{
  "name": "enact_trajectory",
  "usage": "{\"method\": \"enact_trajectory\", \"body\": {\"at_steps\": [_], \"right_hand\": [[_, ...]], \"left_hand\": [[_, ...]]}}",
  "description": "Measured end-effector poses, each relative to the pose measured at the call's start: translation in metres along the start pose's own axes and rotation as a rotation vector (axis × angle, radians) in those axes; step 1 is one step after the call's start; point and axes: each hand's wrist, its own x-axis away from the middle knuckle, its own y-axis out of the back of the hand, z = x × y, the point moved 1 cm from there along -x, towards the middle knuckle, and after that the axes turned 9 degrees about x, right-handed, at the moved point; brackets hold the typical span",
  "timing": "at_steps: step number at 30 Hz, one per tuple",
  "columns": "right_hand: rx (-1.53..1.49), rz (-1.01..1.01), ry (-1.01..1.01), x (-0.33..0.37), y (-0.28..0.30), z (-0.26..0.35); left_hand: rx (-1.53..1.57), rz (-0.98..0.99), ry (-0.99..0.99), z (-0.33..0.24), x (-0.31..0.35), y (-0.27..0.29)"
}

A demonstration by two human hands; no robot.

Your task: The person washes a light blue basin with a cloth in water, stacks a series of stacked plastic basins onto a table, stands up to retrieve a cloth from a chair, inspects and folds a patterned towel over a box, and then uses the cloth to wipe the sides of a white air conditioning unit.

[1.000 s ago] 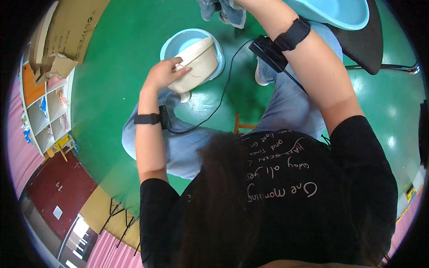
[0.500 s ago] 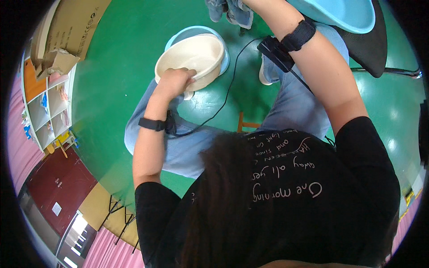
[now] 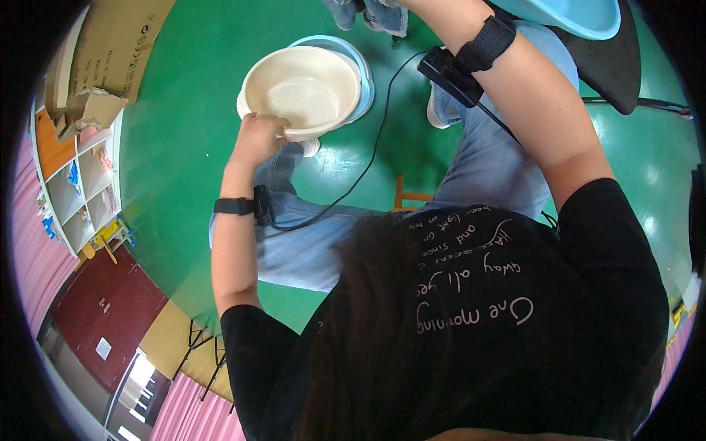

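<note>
floor [image 3: 184, 176], green and glossy, spreads under everything, smooth enough to throw back light. jeans [image 3: 301, 253] of soft pale denim part widely, probably to leave room for things between and beyond the knees. carton [image 3: 121, 55] of stiff brown cardboard stands at upper left, one flap ragged.

cream basin [image 3: 298, 92], a rounded oval of what looks like rigid plastic, faintly speckled, is beyond the left knee, its mouth facing up toward the head. it overlaps a blue basin [image 3: 365, 81], which shows mostly as a smooth crescent; i cannot tell whether it rests on that or is held just above. a shiny blue tub [image 3: 581, 16] sits by the right thigh, overlapping a dark chair [image 3: 616, 77].

denim cloth [image 3: 379, 18], crumpled, shows beside the right forearm. the right hand is past the top edge, so i cannot tell how its fingers are. the left hand [image 3: 257, 138] has its fingers narrow, holding the cream basin's near rim, likely because that lip is thin enough to pinch.

black box [image 3: 448, 77], hard-edged, is strapped to the right forearm; a thin cord [image 3: 380, 128] loops slackly toward the left wrist, seemingly so the arms can part.
</note>
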Motion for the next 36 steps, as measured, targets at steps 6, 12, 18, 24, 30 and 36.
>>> {"method": "enact_trajectory", "body": {"at_steps": [6, 12, 18, 24, 30, 36], "right_hand": [[-0.016, 0.034, -0.003, 0.001, -0.001, 0.001], [-0.011, 0.033, -0.034, 0.002, -0.001, 0.0], [-0.051, 0.047, -0.048, 0.003, 0.002, 0.008], [-0.048, 0.051, -0.071, 0.003, 0.0, -0.001], [0.054, 0.03, -0.023, 0.006, -0.002, -0.007], [-0.036, 0.089, -0.102, 0.004, -0.004, 0.008]], "left_hand": [[0.181, -0.075, 0.379, 0.029, -0.012, -0.005], [0.424, -0.42, 0.764, 0.046, -0.033, -0.023], [0.959, -0.425, 0.821, 0.063, -0.023, -0.013], [0.821, -0.599, 0.423, 0.106, -0.03, -0.004], [1.133, -0.525, 0.28, 0.121, -0.073, -0.03], [1.086, -0.48, 0.403, 0.166, -0.095, -0.067]]}}
